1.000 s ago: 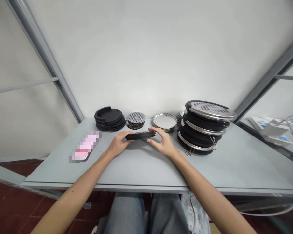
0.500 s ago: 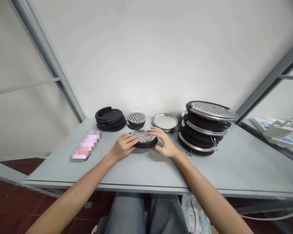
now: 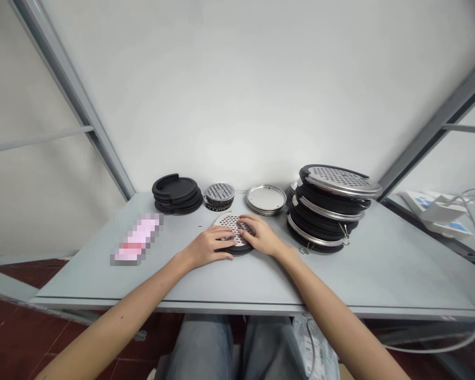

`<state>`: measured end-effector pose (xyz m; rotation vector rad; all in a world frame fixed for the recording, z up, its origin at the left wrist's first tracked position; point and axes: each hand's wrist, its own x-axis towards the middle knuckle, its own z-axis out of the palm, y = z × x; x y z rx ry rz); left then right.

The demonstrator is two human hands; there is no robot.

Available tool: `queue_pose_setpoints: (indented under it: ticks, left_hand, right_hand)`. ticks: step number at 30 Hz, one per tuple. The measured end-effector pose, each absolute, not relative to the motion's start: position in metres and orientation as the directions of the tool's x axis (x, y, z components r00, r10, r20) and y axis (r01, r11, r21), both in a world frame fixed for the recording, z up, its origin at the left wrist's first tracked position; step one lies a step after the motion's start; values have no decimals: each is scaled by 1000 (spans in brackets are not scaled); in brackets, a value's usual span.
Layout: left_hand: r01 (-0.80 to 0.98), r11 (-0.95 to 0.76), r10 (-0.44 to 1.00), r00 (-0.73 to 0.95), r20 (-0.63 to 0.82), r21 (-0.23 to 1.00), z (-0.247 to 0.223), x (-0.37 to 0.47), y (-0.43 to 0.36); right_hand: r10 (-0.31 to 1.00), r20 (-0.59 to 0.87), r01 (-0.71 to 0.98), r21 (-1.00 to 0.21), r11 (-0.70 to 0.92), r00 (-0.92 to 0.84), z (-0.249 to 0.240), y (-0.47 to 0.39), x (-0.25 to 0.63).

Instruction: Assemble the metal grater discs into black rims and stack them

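Note:
A round perforated metal plate [image 3: 228, 220] sits on a black round base [image 3: 241, 250] on the table in front of me. My left hand [image 3: 209, 244] lies over its left side, fingers stretched across the metal and thumb along the front rim. On the right side, my right hand [image 3: 260, 235] bends its fingers down onto the plate's holes. Both hands cover part of the plate. Behind it stand a stack of small slotted metal discs [image 3: 220, 192] and a stack of shallow round metal trays [image 3: 266, 197].
Black round bases [image 3: 176, 189] are stacked at the back left. To the right leans a tall pile of black and metal round pieces [image 3: 328, 214] with wire clasps. A blurred pink item [image 3: 138, 237] lies left on the grey table [image 3: 396, 264]. White boxes [image 3: 439, 211] stand far right.
The plate and base have come slightly nearer to me. My right hand has moved left and down onto the plate, and my left hand reaches farther across it.

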<state>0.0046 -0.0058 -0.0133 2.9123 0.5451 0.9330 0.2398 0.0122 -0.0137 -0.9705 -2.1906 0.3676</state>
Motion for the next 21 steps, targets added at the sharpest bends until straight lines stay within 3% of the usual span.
queue_pose_setpoints:
  ticks: [8,12,18,21]
  left_hand:
    - [622,-710,703,606,372,330,-6,-5,-8]
    - [627,-671,740,603,299,396,-6,0,-11]
    - [637,-658,753,570,329,401,-6,35,-24]
    - [644,-646,763,537,359,409,-8,58,-28]
  right_hand:
    - [773,457,639,-446,627,-439,-8,10,248]
    - [763,485,622,-455,637,-427,-9,9,257]
    - [688,613,435,-537,723,-387,-2,-4,261]
    - [699,601,443,-543,713,-389,3,-9,258]
